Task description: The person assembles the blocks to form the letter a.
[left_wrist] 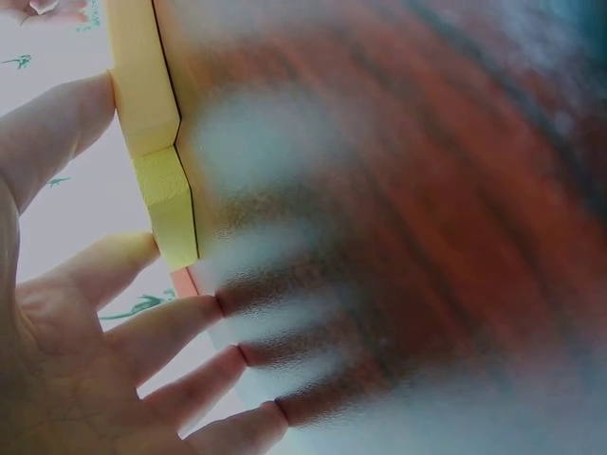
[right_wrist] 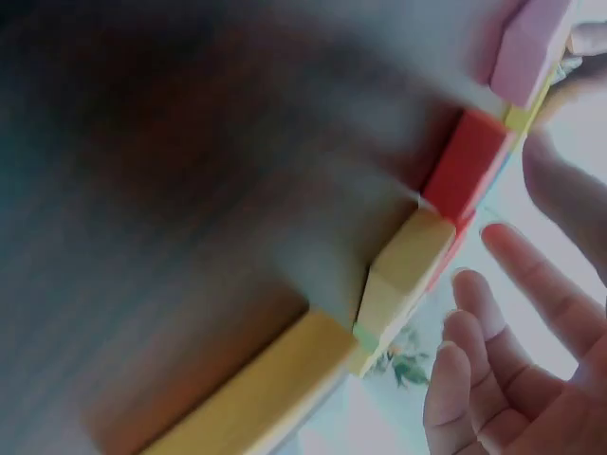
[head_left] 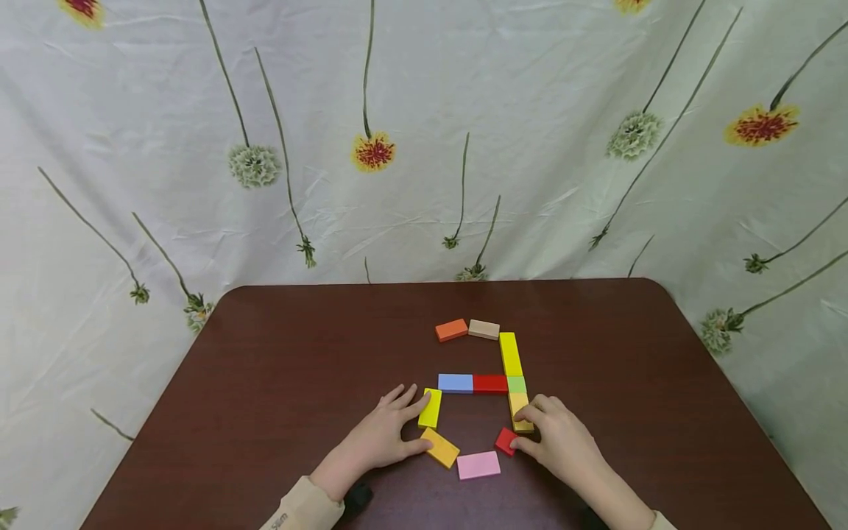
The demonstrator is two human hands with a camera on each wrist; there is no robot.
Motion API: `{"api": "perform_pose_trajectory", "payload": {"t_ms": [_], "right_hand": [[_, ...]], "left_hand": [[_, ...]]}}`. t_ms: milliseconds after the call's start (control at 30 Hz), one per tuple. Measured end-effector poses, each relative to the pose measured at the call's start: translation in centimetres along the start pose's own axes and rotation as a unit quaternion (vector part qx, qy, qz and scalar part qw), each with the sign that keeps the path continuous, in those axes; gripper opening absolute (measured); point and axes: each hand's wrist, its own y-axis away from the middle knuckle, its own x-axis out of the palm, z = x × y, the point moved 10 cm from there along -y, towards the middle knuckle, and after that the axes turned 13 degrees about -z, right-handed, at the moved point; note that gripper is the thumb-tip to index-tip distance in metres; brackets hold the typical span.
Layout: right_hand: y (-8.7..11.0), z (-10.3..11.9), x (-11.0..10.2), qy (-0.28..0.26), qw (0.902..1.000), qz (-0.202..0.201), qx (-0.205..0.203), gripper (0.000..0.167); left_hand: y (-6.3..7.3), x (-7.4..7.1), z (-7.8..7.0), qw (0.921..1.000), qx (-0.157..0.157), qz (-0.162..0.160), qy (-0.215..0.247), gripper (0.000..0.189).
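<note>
A ring of coloured wooden blocks lies on the table. In the head view my left hand has its fingers spread. Its index finger touches a yellow block, and its thumb touches an orange-yellow block; the left wrist view shows both contacts. My right hand is at the opposite side, fingers loosely bent. Its thumb tip is at a small red block, its index finger by a light-orange block; contact is uncertain. Between the hands lies a pink block.
A blue block, a long red block and a green block form a row. Above them lie a long yellow block, a beige block and an orange block. Behind the dark table hangs a flowered cloth.
</note>
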Motion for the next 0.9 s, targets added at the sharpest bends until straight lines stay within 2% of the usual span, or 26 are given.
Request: {"api": "perform_pose_trajectory", "payload": {"t_ms": [133, 233, 533, 900], "right_hand": [[0.3, 1.1, 1.1, -0.012, 0.9987, 0.038, -0.034, 0.039], [0.3, 1.3, 1.5, -0.017, 0.9979, 0.052, -0.037, 0.041], [0.0, 1.3, 1.7, -0.028, 0.997, 0.06, -0.04, 0.036], [-0.1, 1.4, 1.7, -0.038, 0.9952, 0.064, -0.064, 0.035]], "left_hand": [[0.0, 0.0, 0.1, 1.0, -0.001, -0.002, -0.003, 0.076], [-0.1, 0.0, 0.1, 1.0, -0.001, -0.002, -0.005, 0.076], [0.0, 0.0, -0.1, 1.0, 0.0, -0.002, -0.007, 0.076], [-0.1, 0.2, 0.1, 1.0, 0.003, -0.006, -0.004, 0.076]]}}
